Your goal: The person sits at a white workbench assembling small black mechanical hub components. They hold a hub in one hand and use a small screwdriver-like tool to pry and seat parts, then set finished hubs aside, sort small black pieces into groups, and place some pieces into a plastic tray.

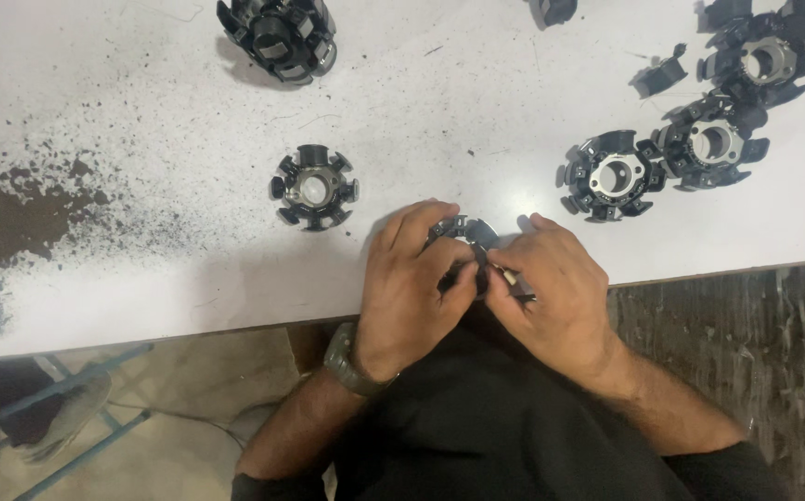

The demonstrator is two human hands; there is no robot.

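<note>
Here, a white work table [189, 269] fills most of the head view, its near edge running just under the wrists; the surface is matte, scuffed, and worn to a dark speckled patch [12, 223] at the left. Broad bare table lies between that patch and the hands, with open room also beyond the knuckles toward the far side. Below the edge: dark clothing [476, 427] at centre, grey patterned floor [755, 343] to the right, a blue metal frame [77, 408] to the left. Next, black ring-shaped parts with radial teeth and a round metal bore: a stacked one [279, 35] at the far edge, a group of three [699, 139] at the upper right (close together, with loose black clips beside them), and a single one [314, 188] standing alone just left of the hands. Left hand [412, 288], wristwatch at the wrist, fingers curled around a small black toothed part [463, 229] held at the table's near edge, thumb pressed against it. Right hand [551, 288] touching the left, fingers pinched narrowly on a thin pale-tipped piece [509, 276] against the same part; what that piece is cannot be told.
</note>
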